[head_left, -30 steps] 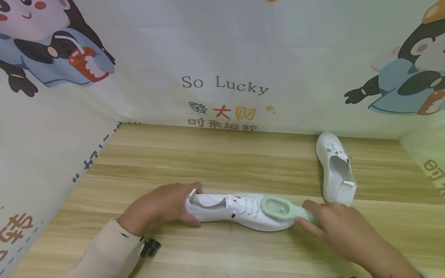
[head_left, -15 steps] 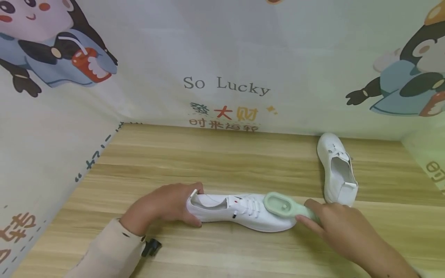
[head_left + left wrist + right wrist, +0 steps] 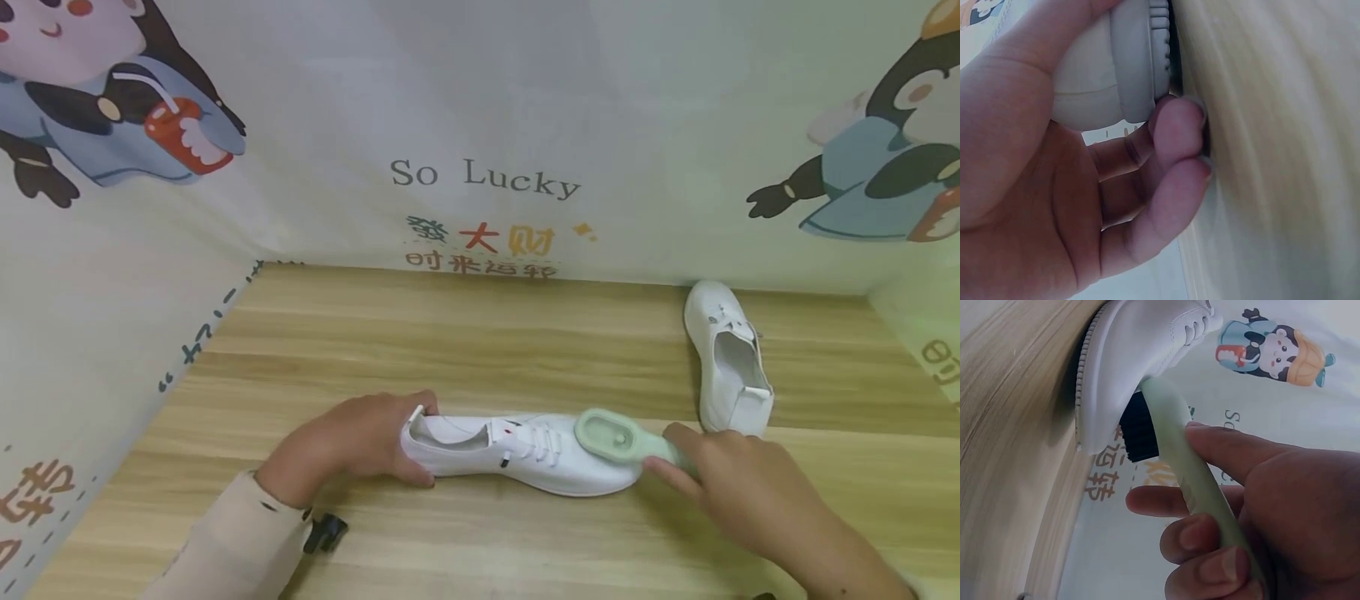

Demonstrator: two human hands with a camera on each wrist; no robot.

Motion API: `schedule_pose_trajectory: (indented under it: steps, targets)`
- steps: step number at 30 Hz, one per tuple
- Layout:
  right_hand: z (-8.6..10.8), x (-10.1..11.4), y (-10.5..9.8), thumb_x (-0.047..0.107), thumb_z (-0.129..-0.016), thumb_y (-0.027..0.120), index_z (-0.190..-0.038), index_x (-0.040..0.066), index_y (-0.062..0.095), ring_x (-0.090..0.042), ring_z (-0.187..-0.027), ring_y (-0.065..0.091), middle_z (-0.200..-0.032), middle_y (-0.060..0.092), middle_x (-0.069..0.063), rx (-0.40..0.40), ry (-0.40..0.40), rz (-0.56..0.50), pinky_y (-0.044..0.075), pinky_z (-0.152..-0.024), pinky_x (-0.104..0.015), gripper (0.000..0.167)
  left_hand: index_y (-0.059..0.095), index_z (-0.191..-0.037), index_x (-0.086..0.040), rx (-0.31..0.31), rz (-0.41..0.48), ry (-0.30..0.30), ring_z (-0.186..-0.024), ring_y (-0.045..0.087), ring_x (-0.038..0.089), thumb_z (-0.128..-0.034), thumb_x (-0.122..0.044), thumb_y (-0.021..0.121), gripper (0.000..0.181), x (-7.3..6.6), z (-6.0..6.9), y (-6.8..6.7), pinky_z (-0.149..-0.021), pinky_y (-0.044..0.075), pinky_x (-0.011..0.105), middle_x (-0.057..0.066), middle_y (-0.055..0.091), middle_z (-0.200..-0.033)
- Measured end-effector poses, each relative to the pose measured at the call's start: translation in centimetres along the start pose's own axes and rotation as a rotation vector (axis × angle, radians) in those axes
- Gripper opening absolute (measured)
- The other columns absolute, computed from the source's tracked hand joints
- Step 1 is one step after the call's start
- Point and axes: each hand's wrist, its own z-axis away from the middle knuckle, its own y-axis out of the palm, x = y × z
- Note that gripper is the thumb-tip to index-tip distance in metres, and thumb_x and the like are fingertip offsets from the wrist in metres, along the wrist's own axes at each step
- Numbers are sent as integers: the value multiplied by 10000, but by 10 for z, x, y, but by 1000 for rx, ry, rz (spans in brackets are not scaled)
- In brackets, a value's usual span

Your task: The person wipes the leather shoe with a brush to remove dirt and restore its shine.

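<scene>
A white lace-up shoe (image 3: 465, 458) lies lengthwise on the wooden surface, toe to the right. My left hand (image 3: 367, 437) grips its heel, thumb and fingers on either side; the left wrist view shows the heel (image 3: 1088, 94) against the palm with fingers curled by the sole. My right hand (image 3: 738, 479) holds a pale green shoe brush (image 3: 611, 435) by its handle, the head over the toe area. In the right wrist view, dark bristles (image 3: 1140, 428) are at the shoe's toe (image 3: 1116, 369), and fingers wrap the handle.
Another white shoe (image 3: 727, 358) lies at the back right, near the printed cloth wall (image 3: 645, 167), toe pointing to the wall. A small black object (image 3: 326, 533) is by the left sleeve (image 3: 232, 542). Cloth walls also rise at left and right of the wood-grain surface (image 3: 450, 342).
The brush in my right hand has shifted slightly right and away from me along the toe. My left hand keeps its grip on the heel, and the shoe stays nearly in place.
</scene>
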Motion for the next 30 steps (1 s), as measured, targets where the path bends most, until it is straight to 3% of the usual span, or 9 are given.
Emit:
schedule_pose_trajectory:
  steps: [17, 30]
  targets:
    - [5, -6, -8, 501, -933, 641, -856, 250, 574, -101, -552, 402, -589, 410, 125, 36, 34, 32, 323, -490, -322, 272, 550, -1048, -284, 2, 12, -4, -768, 578, 121, -646, -464, 895, 559, 0, 1, -1, -674, 469, 335, -75, 648, -906]
    - [10, -11, -15, 449, -848, 738, -792, 272, 608, -82, -538, 380, -591, 419, 130, -14, 12, 35, 327, -497, -308, 226, 547, -1042, -289, -6, 7, -8, -773, 576, 118, -640, -459, 898, 560, 1, 0, -2, -679, 469, 331, -83, 646, -911]
